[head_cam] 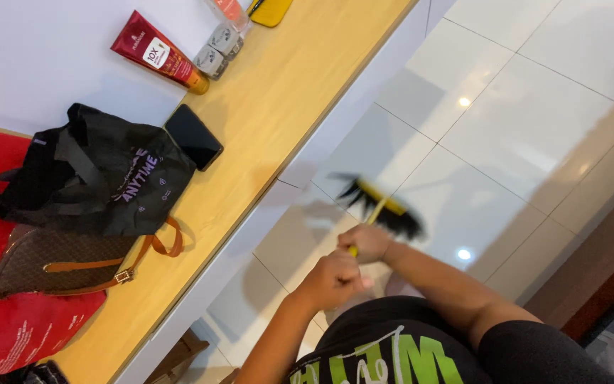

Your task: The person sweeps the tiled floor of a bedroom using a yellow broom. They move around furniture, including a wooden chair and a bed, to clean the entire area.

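A person, seen from above, is gripping a yellow broom point(385, 208) with both hands, sweeping a glossy white tiled floor point(520, 107). The right hand point(365, 242) is closed around the handle higher up, the left hand point(332, 279) is clenched around it just below, nearer the body. The black bristles are blurring (mid-stroke, it seems) just beside the base of a long wooden counter point(278, 121). On the counter are lying a black tote bag point(101, 171), a brown handbag point(58, 262), a dark phone point(193, 136) and a red tube point(159, 53). No dust pile is showing, so progress is hard to judge; the sweeping looks underway.
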